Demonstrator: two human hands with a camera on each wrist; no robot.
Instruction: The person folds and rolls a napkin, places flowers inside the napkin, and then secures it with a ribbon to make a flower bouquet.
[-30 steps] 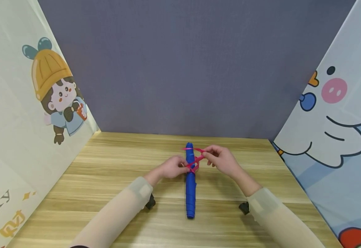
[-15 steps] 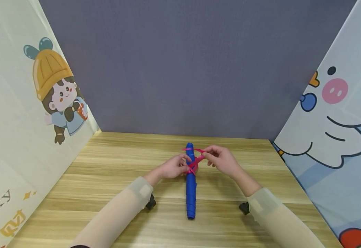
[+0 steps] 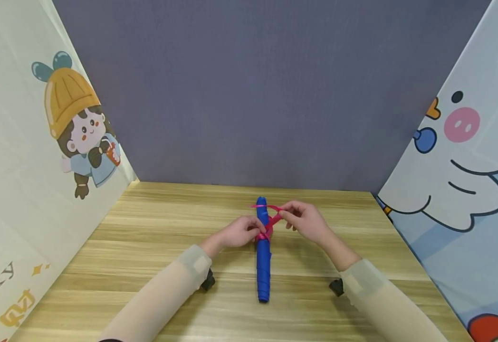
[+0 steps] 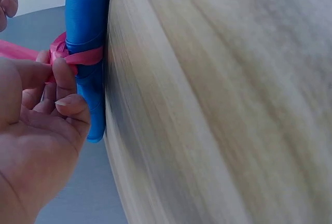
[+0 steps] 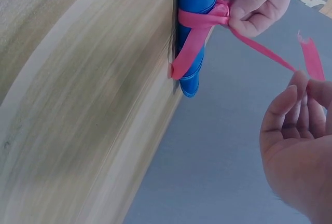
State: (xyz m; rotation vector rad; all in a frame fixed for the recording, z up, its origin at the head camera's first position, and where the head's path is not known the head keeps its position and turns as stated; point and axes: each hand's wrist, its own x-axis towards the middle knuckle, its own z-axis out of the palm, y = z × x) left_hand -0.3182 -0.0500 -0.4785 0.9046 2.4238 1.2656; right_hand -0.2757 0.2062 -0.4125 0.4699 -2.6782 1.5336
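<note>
A rolled-up blue sheet [image 3: 263,270] lies lengthwise on the table, its far part wrapped by a pink ribbon [image 5: 196,42]. At the ribbon's crossing on top of the roll, my left hand [image 3: 241,231] pinches the ribbon between thumb and fingertips; the left wrist view shows the knot-like bunch [image 4: 59,50] right at those fingers. My right hand [image 3: 306,219], to the right of the roll and raised, pinches one ribbon strand that runs taut from the crossing. Its loose end sticks out past the fingers in the right wrist view. Another strand hangs down the roll's side.
The wood-grain table [image 3: 155,218] stretches around the roll. A grey panel [image 3: 249,95] stands at the back, with cartoon-printed panels [image 3: 484,190] on both sides. Black wrist camera mounts [image 3: 337,286] sit under both sleeves.
My left fingers lifted and spread at the ribbon crossing, then closed down on it slightly farther right. My right hand has stayed in place, holding its strand.
</note>
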